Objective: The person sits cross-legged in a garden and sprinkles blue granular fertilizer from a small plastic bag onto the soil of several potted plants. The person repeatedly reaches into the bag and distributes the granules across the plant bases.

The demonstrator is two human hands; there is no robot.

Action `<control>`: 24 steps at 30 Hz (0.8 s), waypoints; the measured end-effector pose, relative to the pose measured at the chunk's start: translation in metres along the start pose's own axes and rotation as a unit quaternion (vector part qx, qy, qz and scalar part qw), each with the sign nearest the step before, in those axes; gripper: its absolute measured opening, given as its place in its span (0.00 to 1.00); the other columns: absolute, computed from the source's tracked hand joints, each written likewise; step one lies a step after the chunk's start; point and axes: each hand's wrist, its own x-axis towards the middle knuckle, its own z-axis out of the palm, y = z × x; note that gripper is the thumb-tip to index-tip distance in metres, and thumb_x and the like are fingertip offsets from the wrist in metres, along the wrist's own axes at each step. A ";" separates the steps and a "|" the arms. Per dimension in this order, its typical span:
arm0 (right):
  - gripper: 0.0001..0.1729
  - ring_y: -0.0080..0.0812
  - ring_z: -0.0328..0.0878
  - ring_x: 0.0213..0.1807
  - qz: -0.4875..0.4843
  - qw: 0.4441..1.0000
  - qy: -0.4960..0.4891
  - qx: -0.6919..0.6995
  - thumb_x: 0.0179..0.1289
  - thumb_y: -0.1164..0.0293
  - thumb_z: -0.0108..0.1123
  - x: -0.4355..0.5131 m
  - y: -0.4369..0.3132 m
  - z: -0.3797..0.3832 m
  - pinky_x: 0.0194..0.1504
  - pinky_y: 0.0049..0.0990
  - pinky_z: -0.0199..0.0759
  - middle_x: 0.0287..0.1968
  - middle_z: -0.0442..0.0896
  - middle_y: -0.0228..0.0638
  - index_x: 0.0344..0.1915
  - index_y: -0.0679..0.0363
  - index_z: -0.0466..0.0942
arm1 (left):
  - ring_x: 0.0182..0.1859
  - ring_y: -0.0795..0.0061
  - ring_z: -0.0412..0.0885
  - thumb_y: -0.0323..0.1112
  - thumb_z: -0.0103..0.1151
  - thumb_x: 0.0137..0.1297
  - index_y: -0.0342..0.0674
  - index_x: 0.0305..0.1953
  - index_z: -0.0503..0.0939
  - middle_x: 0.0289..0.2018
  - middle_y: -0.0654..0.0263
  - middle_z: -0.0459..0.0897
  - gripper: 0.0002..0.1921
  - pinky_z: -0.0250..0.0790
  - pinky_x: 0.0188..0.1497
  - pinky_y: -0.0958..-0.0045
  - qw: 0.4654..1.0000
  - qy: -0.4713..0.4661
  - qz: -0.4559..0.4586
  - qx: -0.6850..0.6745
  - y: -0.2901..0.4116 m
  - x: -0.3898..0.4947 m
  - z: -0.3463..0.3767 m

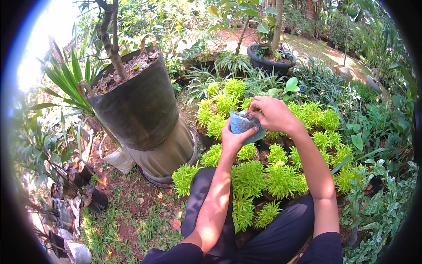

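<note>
My left hand [234, 136] grips a small plastic bag [244, 129] that looks blue and speckled, with its mouth turned upward. Bent over that mouth is my right hand [272, 114], thumb and fingertips drawn together at the rim. Whether those fingertips pinch the bag's edge or something inside it cannot be made out. The bag's contents are mostly hidden by my fingers. Below and around both hands grow low, bright yellow-green bedding plants [249, 178], several in a cluster between and beyond my knees.
Close on the left, a large black planter [138, 102] with a woody trunk stands tilted in view on an upturned fluted pot [165, 148]. A white grow bag [117, 158] sits behind it. Farther off is a round black pot [272, 64]. Variegated foliage [385, 201] crowds the right side.
</note>
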 end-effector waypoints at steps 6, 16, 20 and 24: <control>0.04 0.44 0.80 0.46 -0.015 0.998 0.024 0.063 0.61 0.74 0.62 0.004 0.007 0.010 0.49 0.38 0.74 0.41 0.82 0.38 0.35 0.62 0.82 | 0.42 0.74 0.84 0.30 0.82 0.43 0.35 0.50 0.79 0.42 0.62 0.86 0.30 0.78 0.49 0.69 1.000 0.004 0.000 -0.010 0.007 -0.002 -0.003; 0.09 0.49 0.80 0.47 -0.024 0.991 0.051 0.122 0.62 0.73 0.61 0.013 0.016 0.017 0.50 0.41 0.73 0.43 0.82 0.45 0.40 0.66 0.82 | 0.42 0.74 0.85 0.29 0.81 0.44 0.34 0.50 0.78 0.42 0.61 0.86 0.30 0.78 0.48 0.69 0.999 0.034 -0.009 -0.021 0.013 -0.002 -0.007; 0.09 0.48 0.80 0.46 -0.006 0.981 0.089 0.174 0.64 0.73 0.60 0.019 0.021 0.021 0.50 0.39 0.73 0.43 0.82 0.46 0.40 0.67 0.82 | 0.40 0.74 0.85 0.28 0.81 0.45 0.32 0.49 0.79 0.42 0.60 0.86 0.28 0.79 0.47 0.69 0.995 0.083 -0.018 -0.045 0.013 0.000 -0.017; 0.09 0.32 0.80 0.40 0.047 0.970 0.096 0.220 0.69 0.71 0.60 0.019 0.036 0.026 0.45 0.32 0.73 0.36 0.83 0.38 0.40 0.67 0.80 | 0.40 0.72 0.85 0.32 0.81 0.47 0.32 0.52 0.77 0.43 0.58 0.86 0.30 0.79 0.44 0.69 0.989 0.137 0.009 -0.052 0.013 0.006 -0.033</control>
